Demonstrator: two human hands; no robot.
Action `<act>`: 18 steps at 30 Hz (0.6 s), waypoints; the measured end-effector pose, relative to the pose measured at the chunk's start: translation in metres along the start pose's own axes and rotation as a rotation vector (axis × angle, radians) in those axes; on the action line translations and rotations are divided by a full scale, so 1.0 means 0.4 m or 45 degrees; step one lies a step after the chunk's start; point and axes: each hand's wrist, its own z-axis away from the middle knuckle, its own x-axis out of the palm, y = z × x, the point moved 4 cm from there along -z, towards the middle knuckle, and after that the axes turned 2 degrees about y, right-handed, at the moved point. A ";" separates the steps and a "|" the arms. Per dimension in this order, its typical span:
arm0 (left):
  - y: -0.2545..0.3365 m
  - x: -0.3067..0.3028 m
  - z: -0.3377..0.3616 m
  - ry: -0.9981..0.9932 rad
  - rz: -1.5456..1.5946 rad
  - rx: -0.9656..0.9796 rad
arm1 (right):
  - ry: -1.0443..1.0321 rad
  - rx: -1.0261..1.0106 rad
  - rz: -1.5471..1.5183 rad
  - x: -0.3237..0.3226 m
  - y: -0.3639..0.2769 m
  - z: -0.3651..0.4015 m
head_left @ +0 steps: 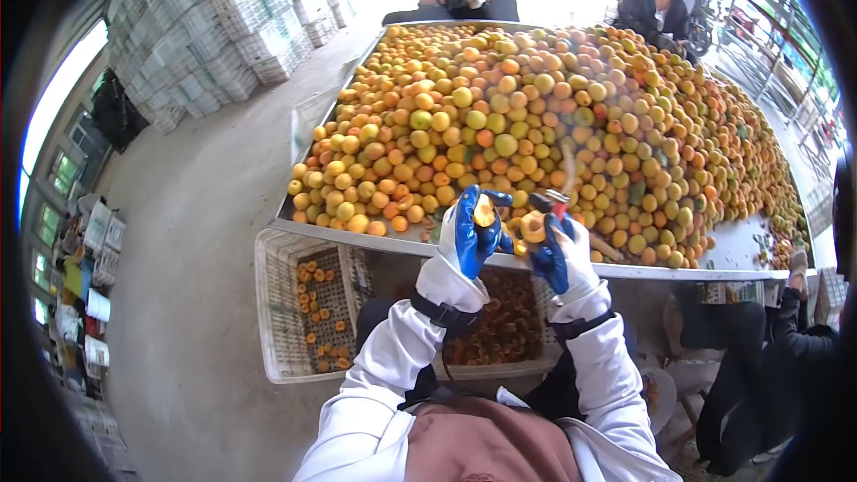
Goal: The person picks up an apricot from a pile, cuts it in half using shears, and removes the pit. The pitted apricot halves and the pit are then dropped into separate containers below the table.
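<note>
My left hand point(478, 230), in a blue-coated glove, is closed around an apricot half point(483, 211) with its cut face showing. Close beside it, my right hand point(561, 254), gloved the same way, grips a small tool with a red handle point(559, 208) and a metal part; its exact kind I cannot make out. An opened apricot piece point(533, 227) sits at the fingers of the right hand. Both hands are over the near edge of a metal table point(420, 246) heaped with whole apricots point(500, 120).
Below the table edge, a white crate point(278, 312) at the left holds apricot halves point(312, 290). Another crate point(500, 366) between my knees holds darker pieces. Two people sit across the table and another person point(759, 348) is at the right. Stacked crates point(214, 27) stand back left.
</note>
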 end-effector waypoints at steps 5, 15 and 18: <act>0.255 -0.122 0.136 0.267 -0.951 0.291 | 0.408 -0.758 1.271 -0.020 -0.012 -0.029; 0.311 -0.351 0.141 0.413 -2.799 0.406 | 0.394 -0.716 1.264 -0.068 -0.011 -0.063; 0.236 -0.284 -0.012 0.139 -2.773 0.129 | 0.311 -0.685 1.243 -0.040 -0.019 -0.043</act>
